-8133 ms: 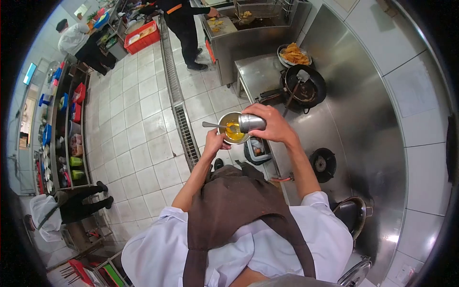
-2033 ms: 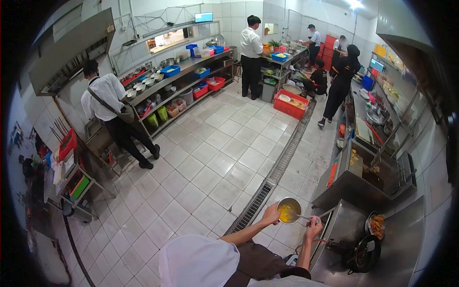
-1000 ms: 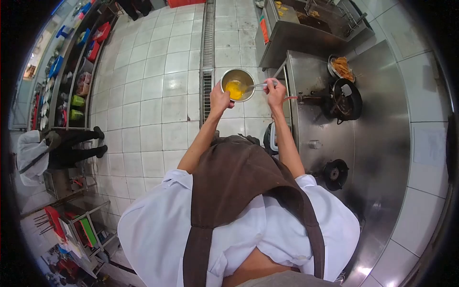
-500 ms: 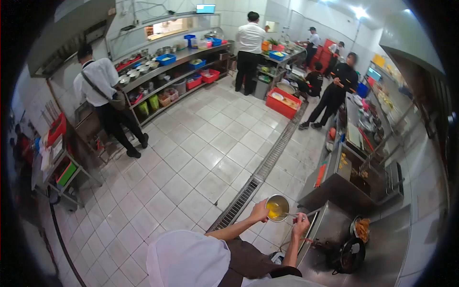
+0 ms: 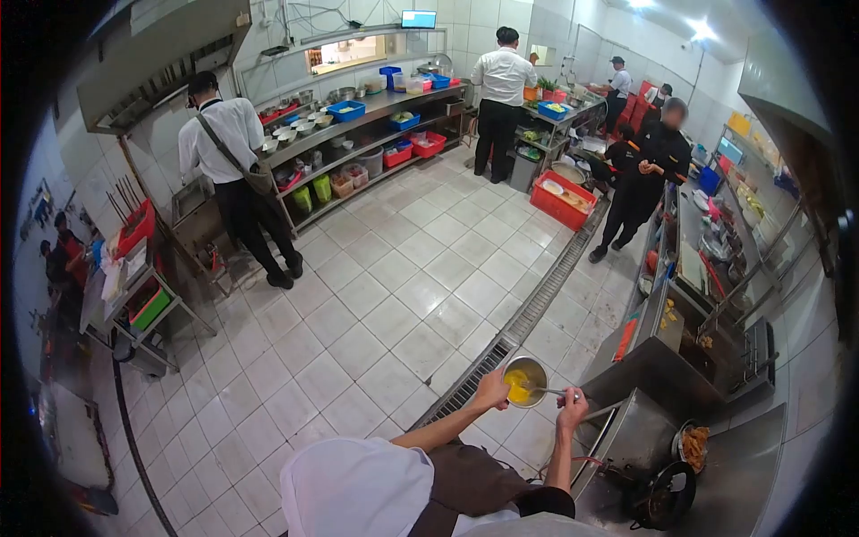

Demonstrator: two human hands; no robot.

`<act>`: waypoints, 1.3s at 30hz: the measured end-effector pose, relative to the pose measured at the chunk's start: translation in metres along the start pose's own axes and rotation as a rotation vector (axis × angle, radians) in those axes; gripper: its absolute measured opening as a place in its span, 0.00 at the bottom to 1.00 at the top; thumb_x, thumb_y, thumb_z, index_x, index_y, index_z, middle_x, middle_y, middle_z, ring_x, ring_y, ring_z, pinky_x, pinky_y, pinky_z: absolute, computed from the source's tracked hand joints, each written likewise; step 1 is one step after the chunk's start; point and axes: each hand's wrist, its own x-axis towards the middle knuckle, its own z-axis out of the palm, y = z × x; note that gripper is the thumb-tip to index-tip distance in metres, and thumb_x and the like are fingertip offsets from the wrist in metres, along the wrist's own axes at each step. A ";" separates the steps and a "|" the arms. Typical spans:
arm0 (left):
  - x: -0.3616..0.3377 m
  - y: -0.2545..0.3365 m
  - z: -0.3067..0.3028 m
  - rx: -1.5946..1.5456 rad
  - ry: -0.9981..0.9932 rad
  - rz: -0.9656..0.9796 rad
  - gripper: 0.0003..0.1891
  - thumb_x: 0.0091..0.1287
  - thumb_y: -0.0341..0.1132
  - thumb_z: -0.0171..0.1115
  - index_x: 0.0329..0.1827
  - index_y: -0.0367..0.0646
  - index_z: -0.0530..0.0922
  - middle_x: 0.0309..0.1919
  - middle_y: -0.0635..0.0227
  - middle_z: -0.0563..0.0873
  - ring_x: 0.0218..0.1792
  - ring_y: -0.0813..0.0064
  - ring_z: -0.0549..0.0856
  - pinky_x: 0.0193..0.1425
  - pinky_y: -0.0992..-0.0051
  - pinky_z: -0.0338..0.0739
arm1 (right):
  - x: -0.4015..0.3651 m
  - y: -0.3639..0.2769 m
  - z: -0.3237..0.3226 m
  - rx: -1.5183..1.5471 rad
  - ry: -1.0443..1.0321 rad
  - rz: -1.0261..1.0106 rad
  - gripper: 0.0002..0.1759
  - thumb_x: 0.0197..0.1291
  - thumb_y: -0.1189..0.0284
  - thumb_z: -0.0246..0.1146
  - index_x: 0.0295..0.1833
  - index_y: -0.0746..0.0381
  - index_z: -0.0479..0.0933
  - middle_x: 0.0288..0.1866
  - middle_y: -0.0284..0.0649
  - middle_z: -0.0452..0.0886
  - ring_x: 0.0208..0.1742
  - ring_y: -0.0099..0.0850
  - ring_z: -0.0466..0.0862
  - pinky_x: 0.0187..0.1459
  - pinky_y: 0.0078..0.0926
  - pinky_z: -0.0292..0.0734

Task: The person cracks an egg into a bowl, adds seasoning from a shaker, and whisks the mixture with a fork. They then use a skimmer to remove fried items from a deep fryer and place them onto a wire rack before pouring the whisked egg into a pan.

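Observation:
My left hand [image 5: 491,391] grips the side of a round metal bowl [image 5: 530,367], which is tilted towards me. Yellow liquid [image 5: 516,387] lies in its bottom, looking like beaten egg. My right hand [image 5: 573,409] is closed around the handle of a thin metal utensil [image 5: 549,391]. Its far end dips into the liquid, so whether it is a spoon or a fork cannot be told. Both hands are held in the air over the floor, left of the steel stove counter.
A black wok [image 5: 664,501] and a metal bowl of fried food [image 5: 694,446] stand on the counter [image 5: 626,430] at right. A floor drain [image 5: 474,380] runs ahead. A person in black [image 5: 646,170] stands beyond the fryer; another with a shoulder bag [image 5: 228,148] is at left.
The whole scene has shifted right and slightly down as my head turned. Both hands keep their hold, and the yellow liquid has moved within the bowl. The person in black has lowered their hands slightly.

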 end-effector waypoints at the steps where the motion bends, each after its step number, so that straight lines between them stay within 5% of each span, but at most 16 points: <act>1: -0.001 -0.002 0.000 -0.014 -0.006 -0.010 0.26 0.53 0.23 0.47 0.60 0.44 0.71 0.24 0.58 0.82 0.14 0.73 0.81 0.16 0.75 0.78 | 0.000 0.004 0.000 0.001 0.001 0.007 0.12 0.65 0.72 0.54 0.30 0.66 0.74 0.18 0.33 0.72 0.17 0.19 0.70 0.19 0.16 0.64; 3: -0.007 0.002 -0.002 -0.019 0.000 -0.018 0.26 0.54 0.23 0.47 0.59 0.44 0.71 0.24 0.59 0.82 0.14 0.74 0.81 0.16 0.75 0.78 | 0.001 0.015 0.000 0.274 -0.026 0.071 0.12 0.65 0.71 0.55 0.30 0.65 0.74 0.18 0.33 0.73 0.17 0.19 0.70 0.19 0.16 0.64; 16: 0.010 -0.022 0.017 0.019 -0.042 0.008 0.30 0.53 0.23 0.50 0.64 0.33 0.63 0.18 0.53 0.82 0.14 0.66 0.83 0.16 0.69 0.79 | -0.020 0.011 -0.014 0.082 0.078 0.029 0.12 0.64 0.68 0.57 0.29 0.63 0.74 0.21 0.30 0.72 0.21 0.17 0.69 0.22 0.16 0.64; 19: 0.042 -0.071 0.027 0.331 0.006 0.275 0.29 0.48 0.25 0.57 0.57 0.26 0.68 0.18 0.48 0.82 0.16 0.65 0.84 0.24 0.68 0.81 | -0.028 0.008 -0.022 0.104 0.069 0.080 0.10 0.63 0.67 0.59 0.32 0.63 0.75 0.23 0.30 0.73 0.22 0.18 0.71 0.24 0.17 0.66; 20: 0.031 -0.049 0.026 0.120 -0.068 0.099 0.25 0.48 0.26 0.58 0.52 0.25 0.70 0.16 0.50 0.82 0.17 0.63 0.84 0.27 0.67 0.81 | -0.029 0.008 -0.029 0.161 -0.010 0.131 0.10 0.62 0.67 0.59 0.34 0.62 0.75 0.24 0.30 0.74 0.23 0.18 0.72 0.25 0.16 0.67; 22: 0.023 -0.039 0.032 0.173 -0.061 0.111 0.26 0.50 0.28 0.58 0.53 0.24 0.67 0.16 0.52 0.82 0.17 0.61 0.84 0.26 0.66 0.81 | -0.036 0.005 -0.032 0.114 0.060 0.236 0.11 0.61 0.66 0.59 0.31 0.63 0.76 0.23 0.31 0.74 0.23 0.18 0.72 0.23 0.16 0.64; 23: 0.065 -0.099 0.043 0.323 -0.034 0.325 0.26 0.52 0.26 0.56 0.55 0.23 0.65 0.17 0.52 0.82 0.15 0.61 0.84 0.23 0.67 0.80 | -0.038 -0.005 -0.040 0.102 -0.028 0.205 0.14 0.62 0.65 0.58 0.30 0.64 0.77 0.22 0.32 0.75 0.24 0.19 0.73 0.23 0.17 0.65; 24: 0.032 -0.048 0.040 0.074 -0.155 0.083 0.25 0.53 0.24 0.54 0.57 0.25 0.65 0.22 0.49 0.83 0.15 0.61 0.84 0.21 0.68 0.80 | -0.041 -0.017 -0.043 0.028 -0.001 0.184 0.15 0.62 0.65 0.57 0.31 0.66 0.79 0.22 0.33 0.76 0.23 0.19 0.73 0.23 0.17 0.66; 28: -0.007 0.003 0.051 0.002 -0.245 0.025 0.22 0.55 0.20 0.49 0.56 0.33 0.69 0.28 0.49 0.83 0.15 0.67 0.83 0.14 0.73 0.79 | -0.050 -0.032 -0.068 0.037 0.109 0.069 0.17 0.64 0.65 0.55 0.33 0.68 0.80 0.22 0.36 0.78 0.21 0.19 0.73 0.24 0.16 0.65; 30: -0.011 0.003 0.061 0.003 -0.252 -0.010 0.23 0.56 0.20 0.48 0.57 0.34 0.70 0.29 0.51 0.83 0.14 0.68 0.82 0.14 0.74 0.79 | -0.057 -0.029 -0.080 0.106 -0.001 0.150 0.17 0.65 0.65 0.54 0.34 0.69 0.80 0.22 0.36 0.78 0.22 0.19 0.74 0.24 0.16 0.65; 39: -0.024 0.005 0.083 0.103 -0.340 0.002 0.24 0.55 0.20 0.48 0.59 0.35 0.69 0.23 0.56 0.83 0.13 0.70 0.82 0.14 0.74 0.79 | -0.093 -0.016 -0.098 0.156 0.139 0.187 0.16 0.65 0.65 0.54 0.38 0.68 0.80 0.24 0.36 0.79 0.23 0.19 0.75 0.25 0.16 0.67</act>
